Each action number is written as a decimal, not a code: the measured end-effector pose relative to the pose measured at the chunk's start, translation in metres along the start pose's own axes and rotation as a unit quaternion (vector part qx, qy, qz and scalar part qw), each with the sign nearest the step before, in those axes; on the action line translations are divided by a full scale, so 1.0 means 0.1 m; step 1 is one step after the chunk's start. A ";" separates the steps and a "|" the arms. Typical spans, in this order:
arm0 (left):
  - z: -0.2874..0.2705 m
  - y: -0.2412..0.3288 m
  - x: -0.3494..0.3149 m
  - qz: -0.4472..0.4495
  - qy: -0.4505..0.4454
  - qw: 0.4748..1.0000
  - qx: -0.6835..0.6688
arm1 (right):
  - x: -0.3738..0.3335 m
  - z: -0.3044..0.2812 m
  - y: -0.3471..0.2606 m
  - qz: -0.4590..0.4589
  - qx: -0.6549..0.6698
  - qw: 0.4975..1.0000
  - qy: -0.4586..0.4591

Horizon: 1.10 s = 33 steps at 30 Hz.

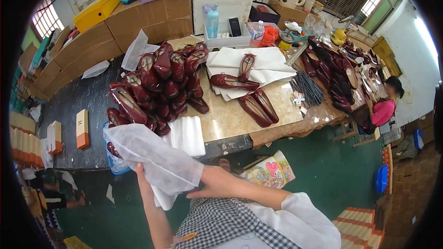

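Observation:
A white, see-through cloth bag [154, 154] is stretched out in front of me, over the table's front edge. My left hand [141, 175] is closed on its lower left side. At the bag's right end is my right hand [213, 180], gripping the edge, with the thumb below and the other fingers hidden by the cloth. I cannot make out whether anything is inside. Beneath it hangs more white cloth [164, 198]. Just beyond, a folded stack of white bags [188, 136] lies beside a heap of glossy dark red shoes [161, 83].
Two pairs of dark red flats [258, 106] lie at the table's middle, partly on white sheets [272, 60]. Black strips [307, 87] and more shoes [330, 71] lie to the right, where a person in pink [383, 112] sits. A blue basket [119, 168] is beneath the heap.

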State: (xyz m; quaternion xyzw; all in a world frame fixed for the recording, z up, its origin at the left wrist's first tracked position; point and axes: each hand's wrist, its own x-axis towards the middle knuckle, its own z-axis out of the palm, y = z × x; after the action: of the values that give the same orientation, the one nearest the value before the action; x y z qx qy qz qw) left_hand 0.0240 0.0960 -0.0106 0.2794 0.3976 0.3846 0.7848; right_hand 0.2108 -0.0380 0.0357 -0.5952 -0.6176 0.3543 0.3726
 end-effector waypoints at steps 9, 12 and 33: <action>-0.12 0.47 -0.17 0.229 0.005 0.924 0.306 | 0.17 0.23 -0.16 0.090 0.313 0.945 0.020; -0.14 0.54 -0.46 0.242 0.074 0.890 0.379 | 0.27 0.29 -0.09 0.136 0.384 0.913 0.000; -0.05 1.25 -0.35 0.276 0.107 0.904 0.309 | 0.21 0.21 0.27 0.123 0.849 0.472 -0.204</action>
State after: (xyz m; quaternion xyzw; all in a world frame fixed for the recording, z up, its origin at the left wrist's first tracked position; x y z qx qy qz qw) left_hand -0.0417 0.1363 0.0940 0.5639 0.4850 0.4711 0.4742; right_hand 0.2044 -0.0153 0.0032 0.0313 0.0065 0.8586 0.5116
